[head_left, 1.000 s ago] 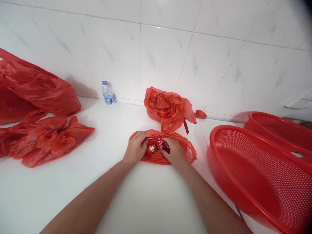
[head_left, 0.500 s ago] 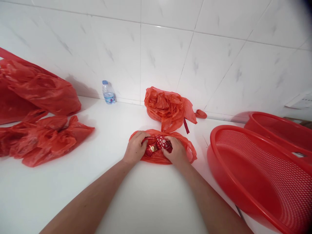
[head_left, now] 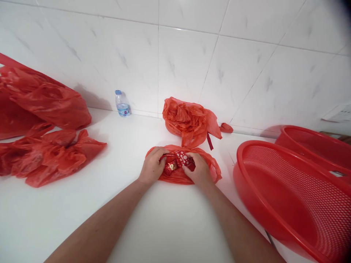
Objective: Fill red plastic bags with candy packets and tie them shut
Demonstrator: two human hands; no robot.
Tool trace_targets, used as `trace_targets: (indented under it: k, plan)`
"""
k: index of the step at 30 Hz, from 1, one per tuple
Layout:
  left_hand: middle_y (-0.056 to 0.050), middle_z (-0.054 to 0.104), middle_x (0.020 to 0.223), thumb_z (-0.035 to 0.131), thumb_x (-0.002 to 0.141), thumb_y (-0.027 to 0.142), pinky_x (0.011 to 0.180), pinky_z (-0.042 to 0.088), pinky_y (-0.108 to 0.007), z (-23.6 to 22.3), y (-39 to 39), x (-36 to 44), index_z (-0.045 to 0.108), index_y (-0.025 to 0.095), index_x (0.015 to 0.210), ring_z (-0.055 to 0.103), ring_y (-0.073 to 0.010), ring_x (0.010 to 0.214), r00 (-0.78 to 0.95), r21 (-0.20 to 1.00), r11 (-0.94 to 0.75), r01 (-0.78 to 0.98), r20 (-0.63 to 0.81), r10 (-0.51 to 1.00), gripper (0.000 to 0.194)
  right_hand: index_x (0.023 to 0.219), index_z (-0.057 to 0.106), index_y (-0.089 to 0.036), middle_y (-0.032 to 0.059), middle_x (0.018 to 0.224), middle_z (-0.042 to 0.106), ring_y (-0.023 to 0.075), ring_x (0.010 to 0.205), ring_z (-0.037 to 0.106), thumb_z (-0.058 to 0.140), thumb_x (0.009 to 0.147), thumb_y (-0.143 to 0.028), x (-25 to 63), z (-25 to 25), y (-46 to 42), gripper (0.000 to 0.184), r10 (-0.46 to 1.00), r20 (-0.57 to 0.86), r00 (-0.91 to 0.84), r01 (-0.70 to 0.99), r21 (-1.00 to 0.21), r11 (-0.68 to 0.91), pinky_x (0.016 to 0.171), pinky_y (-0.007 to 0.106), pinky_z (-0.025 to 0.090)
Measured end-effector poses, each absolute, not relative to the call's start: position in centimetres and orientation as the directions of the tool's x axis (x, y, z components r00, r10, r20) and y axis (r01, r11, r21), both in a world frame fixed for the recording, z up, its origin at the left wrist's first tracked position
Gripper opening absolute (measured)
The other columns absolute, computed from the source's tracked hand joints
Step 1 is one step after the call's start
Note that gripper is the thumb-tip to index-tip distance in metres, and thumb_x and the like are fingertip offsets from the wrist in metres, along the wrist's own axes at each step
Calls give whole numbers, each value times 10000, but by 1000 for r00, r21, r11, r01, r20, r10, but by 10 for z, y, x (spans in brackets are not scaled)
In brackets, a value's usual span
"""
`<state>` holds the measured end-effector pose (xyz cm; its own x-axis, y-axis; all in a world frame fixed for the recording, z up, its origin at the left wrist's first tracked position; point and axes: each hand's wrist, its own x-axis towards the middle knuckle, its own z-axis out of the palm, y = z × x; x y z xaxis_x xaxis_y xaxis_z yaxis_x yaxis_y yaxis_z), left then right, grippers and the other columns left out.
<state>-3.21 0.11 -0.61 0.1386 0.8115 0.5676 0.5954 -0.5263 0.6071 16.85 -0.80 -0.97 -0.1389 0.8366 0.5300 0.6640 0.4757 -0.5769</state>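
A red plastic bag point(head_left: 215, 171) lies open on the white counter, and both my hands are at its mouth. My left hand point(head_left: 153, 166) is closed at the left side, its fingertips curled over a dark red edge that I cannot make out clearly. Between thumb and fingers, my right hand point(head_left: 199, 168) grips a red packet with white dots point(head_left: 182, 158). Just left of that packet, a shiny red and gold wrapped piece point(head_left: 171, 167) shows inside the bag. My fingers cover part of the contents.
Behind the bag sits another crumpled red plastic bag point(head_left: 186, 118), with a small red item point(head_left: 226, 128) beside it. A water bottle point(head_left: 122, 104) stands near the tiled wall. Full red bags point(head_left: 52, 106) are at left. Red perforated baskets point(head_left: 263, 182) stand at right.
The dotted packet has turned slightly in my right hand, so more of its printed face shows. My left hand has stayed in place.
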Motion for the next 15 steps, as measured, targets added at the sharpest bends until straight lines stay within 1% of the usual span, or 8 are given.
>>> trace_targets:
  k: [15]
  plan:
    - [-21,622,1015,416,785,30,905,456,-348,-7,3,-32,583,223,976,550,-169,996,142,613,-529,586,566,812,319,1040,548,-230,40,1011,614,207,948,566,616,693,-185,168,-7,-10,357,850,509,-139,636,-612,470,849,368,477]
